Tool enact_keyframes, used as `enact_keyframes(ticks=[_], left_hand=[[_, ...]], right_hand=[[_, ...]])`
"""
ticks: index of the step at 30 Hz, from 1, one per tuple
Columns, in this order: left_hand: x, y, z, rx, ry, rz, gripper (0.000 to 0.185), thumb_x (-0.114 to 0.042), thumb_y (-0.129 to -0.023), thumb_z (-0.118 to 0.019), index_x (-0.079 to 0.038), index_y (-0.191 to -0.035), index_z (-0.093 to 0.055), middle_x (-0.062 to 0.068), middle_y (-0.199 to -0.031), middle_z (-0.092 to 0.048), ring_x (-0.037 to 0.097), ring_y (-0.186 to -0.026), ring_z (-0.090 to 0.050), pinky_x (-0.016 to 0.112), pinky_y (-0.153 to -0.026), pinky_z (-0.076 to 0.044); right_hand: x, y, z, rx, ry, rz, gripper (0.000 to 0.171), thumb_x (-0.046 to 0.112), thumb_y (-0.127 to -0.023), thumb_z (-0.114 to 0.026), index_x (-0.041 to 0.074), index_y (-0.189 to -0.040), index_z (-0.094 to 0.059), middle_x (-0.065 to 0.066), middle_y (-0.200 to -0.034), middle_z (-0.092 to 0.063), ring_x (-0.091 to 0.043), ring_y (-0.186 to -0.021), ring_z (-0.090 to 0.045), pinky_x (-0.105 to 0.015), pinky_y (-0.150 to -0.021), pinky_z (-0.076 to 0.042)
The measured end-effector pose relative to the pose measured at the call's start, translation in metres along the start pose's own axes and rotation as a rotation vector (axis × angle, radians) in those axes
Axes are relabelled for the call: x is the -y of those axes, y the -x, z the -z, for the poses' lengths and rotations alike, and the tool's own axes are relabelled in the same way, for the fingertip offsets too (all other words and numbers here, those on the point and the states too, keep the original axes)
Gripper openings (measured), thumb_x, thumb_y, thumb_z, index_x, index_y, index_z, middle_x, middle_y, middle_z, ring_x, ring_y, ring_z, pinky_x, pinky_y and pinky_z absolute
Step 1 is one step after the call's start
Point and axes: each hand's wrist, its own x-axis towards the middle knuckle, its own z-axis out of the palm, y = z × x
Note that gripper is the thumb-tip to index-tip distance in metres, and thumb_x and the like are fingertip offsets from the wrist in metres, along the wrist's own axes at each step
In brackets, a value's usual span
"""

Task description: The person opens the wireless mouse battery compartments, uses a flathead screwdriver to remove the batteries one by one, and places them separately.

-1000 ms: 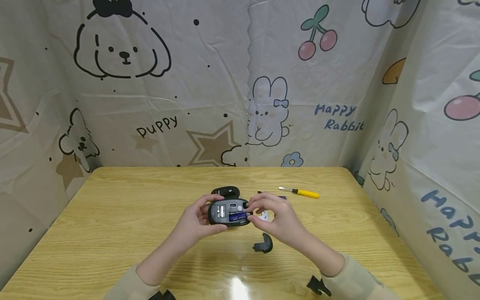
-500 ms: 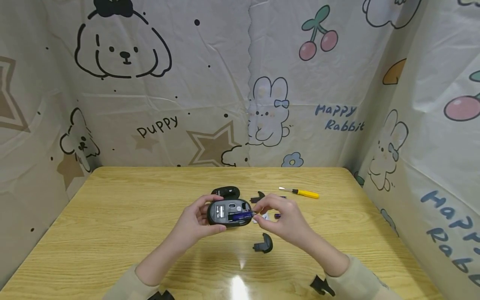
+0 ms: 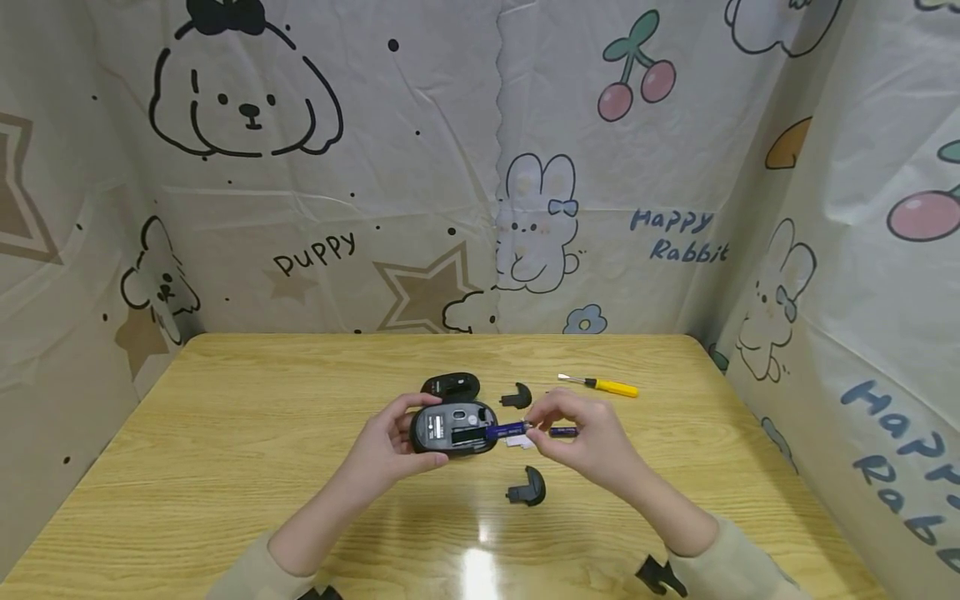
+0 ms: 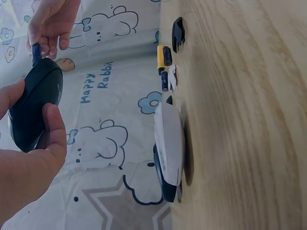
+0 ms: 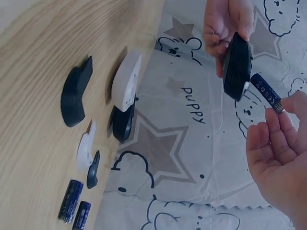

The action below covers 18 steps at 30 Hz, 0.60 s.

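My left hand (image 3: 386,442) grips a black computer mouse (image 3: 433,425) by its sides, its grey underside and uncovered battery slot facing up in the head view. Between thumb and fingertips, my right hand (image 3: 585,435) pinches the end of a blue AA battery (image 3: 507,430). The battery's other end overlaps the mouse's right edge in the head view. From the right wrist view, the battery (image 5: 267,92) slants beside the mouse (image 5: 237,67), outside its body. Both hands are raised above the table, as the left wrist view shows.
Behind lies another black mouse (image 3: 452,385), with a white mouse (image 4: 171,143) beside it. Black covers (image 3: 528,487) (image 3: 516,396), a white cover (image 5: 86,148) and two batteries (image 5: 71,201) (image 5: 82,215) rest on the table. A yellow screwdriver (image 3: 615,387) lies at back right.
The battery has come out of the mouse's slot and moved right in my right hand. My left hand and the mouse have shifted slightly left.
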Motion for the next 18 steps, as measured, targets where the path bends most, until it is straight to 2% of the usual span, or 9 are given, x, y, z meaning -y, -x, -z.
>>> enact_keyframes(ticks=[4,10,18], left_hand=[[0.005,0.0,0.001,0.0,0.0,0.004,0.07,-0.003,-0.07,-0.08,-0.008,-0.131,-0.047,0.021,-0.122,-0.059,0.028,-0.105,-0.061,0.027,-0.085,-0.054],[0.009,0.002,0.004,-0.011,-0.01,0.008,0.07,0.002,-0.069,-0.079,-0.007,-0.13,-0.047,0.023,-0.12,-0.059,0.028,-0.103,-0.061,0.027,-0.083,-0.055],[0.017,0.006,0.005,-0.018,-0.042,0.028,0.07,-0.001,-0.067,-0.081,-0.007,-0.129,-0.048,0.021,-0.121,-0.059,0.027,-0.103,-0.061,0.028,-0.086,-0.054]], right_hand=[[-0.005,0.004,0.004,-0.009,-0.01,-0.015,0.02,-0.011,-0.073,-0.072,0.004,-0.085,-0.065,-0.005,-0.083,-0.066,-0.008,-0.071,-0.06,-0.028,-0.064,-0.057],[-0.016,0.011,0.008,-0.008,0.009,-0.061,0.02,-0.01,-0.073,-0.072,0.003,-0.087,-0.065,-0.005,-0.084,-0.066,-0.008,-0.071,-0.06,-0.023,-0.064,-0.056],[-0.026,0.02,0.016,-0.001,0.023,-0.152,0.019,-0.009,-0.075,-0.072,0.004,-0.087,-0.065,-0.003,-0.083,-0.067,-0.008,-0.072,-0.06,-0.031,-0.066,-0.057]])
